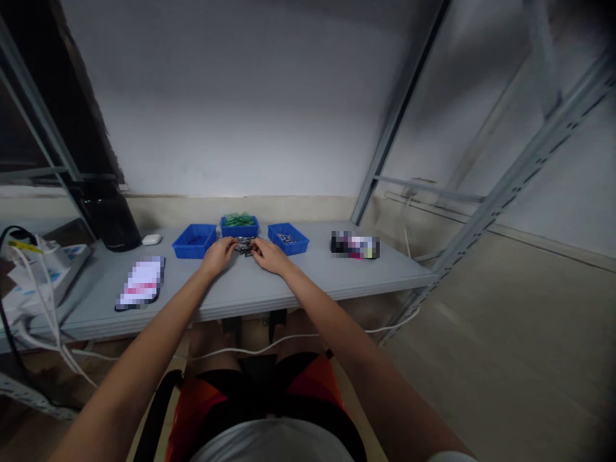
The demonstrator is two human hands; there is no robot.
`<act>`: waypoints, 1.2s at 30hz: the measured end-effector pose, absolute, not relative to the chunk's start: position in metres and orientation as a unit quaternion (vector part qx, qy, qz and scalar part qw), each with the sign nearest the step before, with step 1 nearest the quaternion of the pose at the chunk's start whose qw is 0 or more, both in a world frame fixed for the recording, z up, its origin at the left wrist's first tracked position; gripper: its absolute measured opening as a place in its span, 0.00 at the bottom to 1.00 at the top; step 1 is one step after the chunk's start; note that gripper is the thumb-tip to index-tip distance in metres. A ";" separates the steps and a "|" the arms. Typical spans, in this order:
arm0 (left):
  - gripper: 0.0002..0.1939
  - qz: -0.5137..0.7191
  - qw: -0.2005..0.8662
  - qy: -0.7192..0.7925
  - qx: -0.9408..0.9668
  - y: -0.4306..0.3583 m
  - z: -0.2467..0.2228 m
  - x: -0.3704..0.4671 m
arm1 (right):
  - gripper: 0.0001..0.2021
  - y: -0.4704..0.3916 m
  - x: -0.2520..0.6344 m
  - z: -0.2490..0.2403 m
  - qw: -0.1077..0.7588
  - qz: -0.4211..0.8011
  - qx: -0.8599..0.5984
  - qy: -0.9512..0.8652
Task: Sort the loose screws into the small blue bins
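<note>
A small pile of dark and shiny metal parts [246,244] lies on the grey shelf-like table, too small to name piece by piece. My left hand [220,254] reaches its left side, with fingers bent together at the parts. From the right comes my right hand [269,255], its fingertips pinched at the pile's edge. What either hand holds is too small to make out. Just behind stands a blue tray with green pieces [239,220]. A blue tray [194,242] sits left of my hands, and another blue tray [290,240] with small shiny parts is on the right.
A phone-like item [142,282], blurred out, lies at the left beside a white earbud case [151,239]. Behind them stands a black bottle [110,215]. White cables [48,301] run along the left. Another blurred item [355,245] lies right, near a metal shelf post [402,109].
</note>
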State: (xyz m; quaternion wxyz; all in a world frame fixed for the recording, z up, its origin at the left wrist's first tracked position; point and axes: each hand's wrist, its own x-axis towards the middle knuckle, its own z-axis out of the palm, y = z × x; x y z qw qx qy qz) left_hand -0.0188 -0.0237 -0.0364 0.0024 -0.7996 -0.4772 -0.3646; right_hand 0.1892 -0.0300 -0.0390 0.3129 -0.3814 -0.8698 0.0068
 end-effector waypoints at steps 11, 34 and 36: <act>0.15 -0.360 -0.046 -0.454 -0.814 -0.027 -0.036 -0.018 | 0.11 -0.029 0.187 -0.041 0.303 -0.040 -0.360 -0.882; 0.13 -0.282 -0.020 -0.472 -0.835 -0.015 -0.048 -0.025 | 0.13 -0.025 0.191 -0.042 0.341 0.009 -0.414 -0.844; 0.13 -0.275 -0.018 -0.474 -0.836 -0.015 -0.048 -0.025 | 0.13 -0.025 0.192 -0.041 0.358 0.004 -0.413 -0.837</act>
